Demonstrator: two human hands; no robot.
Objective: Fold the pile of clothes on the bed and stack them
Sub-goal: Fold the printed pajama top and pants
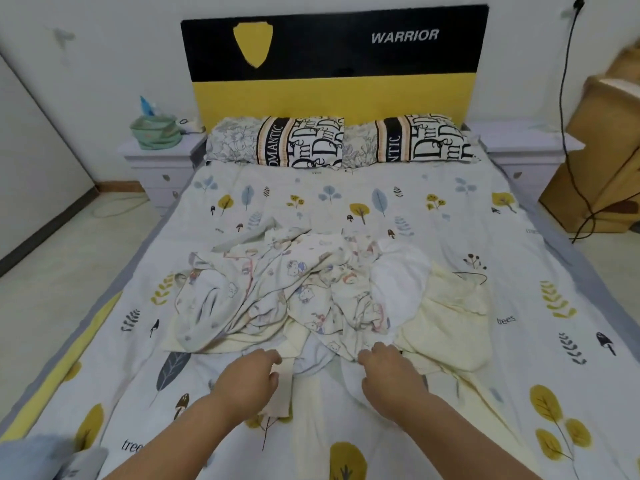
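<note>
A jumbled pile of clothes (304,292) lies in the middle of the bed. It holds cartoon-print white garments, a plain white piece (398,282) and pale yellow pieces (446,323). A pale yellow garment (311,396) trails out of the pile's near edge toward me. My left hand (249,374) pinches the left part of that near edge between fingers and thumb. About a hand's width to its right, my right hand (388,370) curls its fingers on the cloth edge. Much of the pale yellow garment is buried under the pile.
The leaf-print bedsheet (346,199) shows all around the pile. Two pillows (339,140) lean against the black and yellow headboard (332,64). A nightstand (156,161) with a green cloth stands at the left. Cardboard boxes (602,150) and a black cable stand at the right. Grey cloth (52,459) lies at the bottom left corner.
</note>
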